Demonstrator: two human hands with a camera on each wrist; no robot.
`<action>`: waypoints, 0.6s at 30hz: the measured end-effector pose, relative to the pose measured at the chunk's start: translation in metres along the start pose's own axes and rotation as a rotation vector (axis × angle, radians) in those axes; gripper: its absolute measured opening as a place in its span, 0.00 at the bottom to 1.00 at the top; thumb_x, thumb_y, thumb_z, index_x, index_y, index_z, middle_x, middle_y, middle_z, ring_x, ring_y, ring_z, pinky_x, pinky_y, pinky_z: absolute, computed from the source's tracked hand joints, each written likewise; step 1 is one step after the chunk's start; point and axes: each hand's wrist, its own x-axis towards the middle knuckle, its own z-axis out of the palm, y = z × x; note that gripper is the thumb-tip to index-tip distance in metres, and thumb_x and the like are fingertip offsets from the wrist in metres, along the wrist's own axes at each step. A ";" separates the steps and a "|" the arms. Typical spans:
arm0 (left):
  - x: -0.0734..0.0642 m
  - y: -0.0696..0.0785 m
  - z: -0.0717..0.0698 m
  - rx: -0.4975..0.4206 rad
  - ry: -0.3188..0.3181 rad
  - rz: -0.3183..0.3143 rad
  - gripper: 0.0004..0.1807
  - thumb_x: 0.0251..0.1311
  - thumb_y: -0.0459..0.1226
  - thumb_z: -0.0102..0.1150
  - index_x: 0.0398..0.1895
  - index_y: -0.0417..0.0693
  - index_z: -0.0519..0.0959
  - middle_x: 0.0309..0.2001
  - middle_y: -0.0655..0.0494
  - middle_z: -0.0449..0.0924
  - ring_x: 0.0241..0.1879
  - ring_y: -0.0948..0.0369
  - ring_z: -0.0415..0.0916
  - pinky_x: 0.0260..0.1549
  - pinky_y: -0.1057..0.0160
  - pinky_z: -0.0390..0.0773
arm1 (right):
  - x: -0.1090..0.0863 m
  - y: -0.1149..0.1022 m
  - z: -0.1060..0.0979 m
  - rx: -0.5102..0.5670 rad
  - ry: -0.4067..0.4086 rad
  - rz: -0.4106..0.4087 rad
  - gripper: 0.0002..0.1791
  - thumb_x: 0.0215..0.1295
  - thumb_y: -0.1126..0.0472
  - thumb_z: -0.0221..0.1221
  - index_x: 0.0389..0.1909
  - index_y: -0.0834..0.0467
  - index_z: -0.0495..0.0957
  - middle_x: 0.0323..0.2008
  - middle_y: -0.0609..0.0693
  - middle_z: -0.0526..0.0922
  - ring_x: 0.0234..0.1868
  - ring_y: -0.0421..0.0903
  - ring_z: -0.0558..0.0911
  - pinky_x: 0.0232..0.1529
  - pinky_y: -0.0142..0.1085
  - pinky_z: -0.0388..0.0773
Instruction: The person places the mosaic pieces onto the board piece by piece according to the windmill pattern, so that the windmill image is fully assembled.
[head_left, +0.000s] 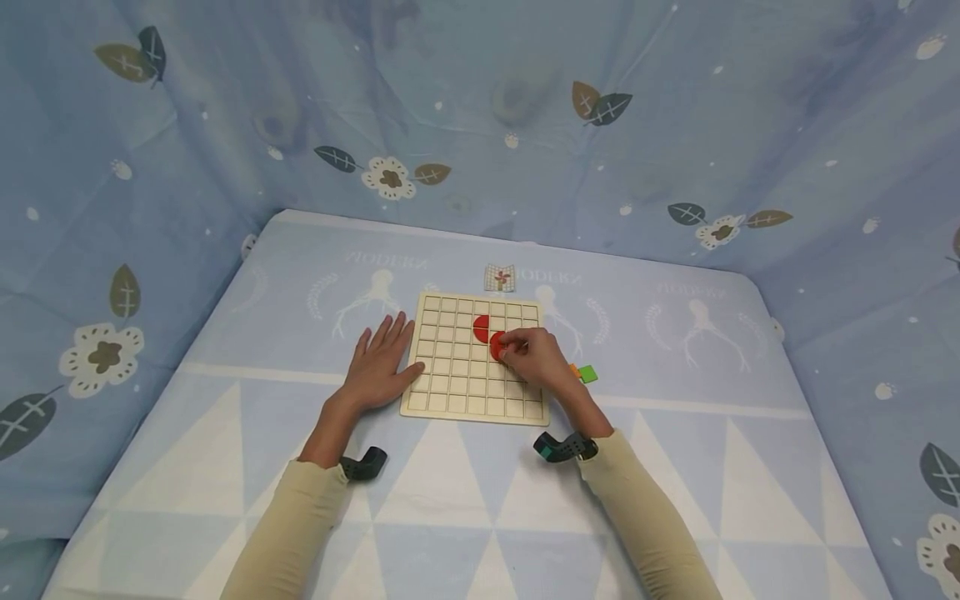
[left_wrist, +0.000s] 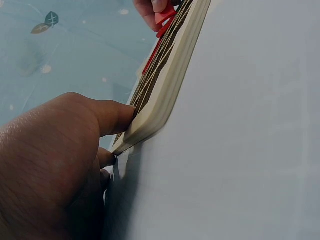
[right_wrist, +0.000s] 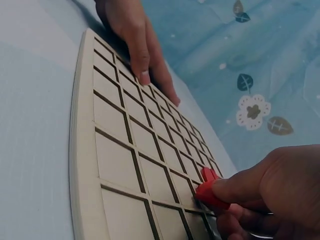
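Observation:
A square wooden grid board (head_left: 450, 367) lies on the table between both hands. My left hand (head_left: 378, 362) rests beside its left edge, fingers extended, with the thumb on the board's rim. Over the right half of the grid, my right hand (head_left: 536, 357) pinches a red piece (right_wrist: 210, 194) between thumb and fingers, down at the cells. Its full outline is partly hidden by the fingers. Red curved pieces (head_left: 481, 328) sit in the cells just up and left of it.
Behind the board lies a small picture card (head_left: 500, 278) with a red pinwheel-like figure on a grid. A green square piece (head_left: 588, 373) and an orange piece (head_left: 574, 371) lie right of the board, partly behind the right wrist. Patterned cloth (head_left: 480, 125) hangs around the table.

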 end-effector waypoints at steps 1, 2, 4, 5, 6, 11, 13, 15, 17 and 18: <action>0.000 0.000 0.000 0.003 -0.001 0.000 0.42 0.69 0.50 0.50 0.78 0.39 0.48 0.78 0.44 0.39 0.76 0.49 0.31 0.70 0.44 0.29 | 0.000 -0.001 0.001 -0.014 -0.013 -0.009 0.10 0.64 0.66 0.63 0.45 0.63 0.85 0.29 0.49 0.82 0.27 0.44 0.77 0.30 0.35 0.74; 0.000 0.000 0.000 0.002 -0.002 0.000 0.42 0.69 0.50 0.50 0.78 0.39 0.48 0.78 0.44 0.39 0.76 0.49 0.31 0.70 0.44 0.29 | 0.000 -0.003 0.002 -0.028 -0.025 -0.021 0.11 0.64 0.66 0.63 0.46 0.64 0.84 0.28 0.49 0.82 0.27 0.43 0.77 0.30 0.34 0.74; 0.000 0.000 0.000 0.001 -0.001 0.000 0.42 0.69 0.50 0.50 0.78 0.39 0.48 0.78 0.44 0.39 0.76 0.49 0.31 0.70 0.44 0.29 | -0.001 -0.006 0.003 -0.047 -0.038 -0.032 0.13 0.62 0.66 0.64 0.47 0.66 0.84 0.27 0.49 0.81 0.27 0.43 0.77 0.31 0.34 0.75; 0.000 0.000 0.000 0.000 0.001 0.001 0.42 0.69 0.50 0.50 0.78 0.39 0.48 0.78 0.44 0.39 0.76 0.49 0.31 0.70 0.44 0.29 | -0.002 -0.008 0.003 -0.055 -0.043 -0.036 0.13 0.62 0.66 0.65 0.47 0.66 0.83 0.27 0.49 0.81 0.27 0.43 0.78 0.32 0.34 0.75; 0.000 -0.001 0.001 0.000 0.003 0.001 0.42 0.69 0.50 0.50 0.78 0.39 0.48 0.78 0.44 0.39 0.76 0.49 0.31 0.70 0.45 0.29 | -0.002 -0.010 0.004 -0.065 -0.045 -0.037 0.13 0.62 0.66 0.65 0.47 0.66 0.83 0.26 0.49 0.81 0.27 0.43 0.78 0.31 0.34 0.75; 0.001 -0.002 0.002 0.005 0.012 0.000 0.42 0.69 0.51 0.49 0.78 0.39 0.48 0.78 0.44 0.40 0.76 0.49 0.31 0.70 0.45 0.29 | -0.001 -0.015 0.004 -0.070 -0.045 -0.030 0.11 0.60 0.67 0.66 0.43 0.64 0.82 0.27 0.50 0.79 0.26 0.46 0.75 0.29 0.36 0.73; 0.002 -0.002 0.002 0.001 0.011 -0.002 0.42 0.69 0.50 0.50 0.78 0.39 0.48 0.78 0.44 0.40 0.76 0.49 0.31 0.70 0.45 0.29 | 0.000 -0.015 0.005 -0.067 -0.038 -0.027 0.09 0.59 0.67 0.67 0.41 0.62 0.82 0.28 0.50 0.79 0.28 0.46 0.76 0.31 0.37 0.74; 0.001 -0.002 0.001 -0.003 0.006 -0.003 0.42 0.69 0.51 0.49 0.78 0.39 0.48 0.78 0.44 0.40 0.76 0.49 0.31 0.70 0.45 0.29 | 0.000 -0.014 0.006 -0.070 -0.021 -0.033 0.07 0.59 0.65 0.68 0.38 0.60 0.82 0.30 0.49 0.80 0.31 0.45 0.77 0.33 0.36 0.74; 0.001 -0.002 0.001 -0.003 0.003 0.000 0.42 0.70 0.51 0.49 0.78 0.39 0.48 0.78 0.44 0.39 0.76 0.49 0.31 0.70 0.45 0.29 | 0.001 -0.012 0.008 -0.075 -0.003 -0.046 0.05 0.59 0.64 0.68 0.35 0.59 0.82 0.31 0.48 0.81 0.31 0.44 0.77 0.32 0.36 0.75; 0.001 -0.002 0.001 -0.005 0.003 0.002 0.42 0.70 0.51 0.49 0.78 0.39 0.48 0.78 0.44 0.39 0.76 0.49 0.31 0.70 0.44 0.29 | 0.001 -0.011 0.008 -0.076 0.005 -0.055 0.04 0.60 0.64 0.67 0.33 0.59 0.83 0.32 0.47 0.82 0.30 0.44 0.77 0.32 0.36 0.74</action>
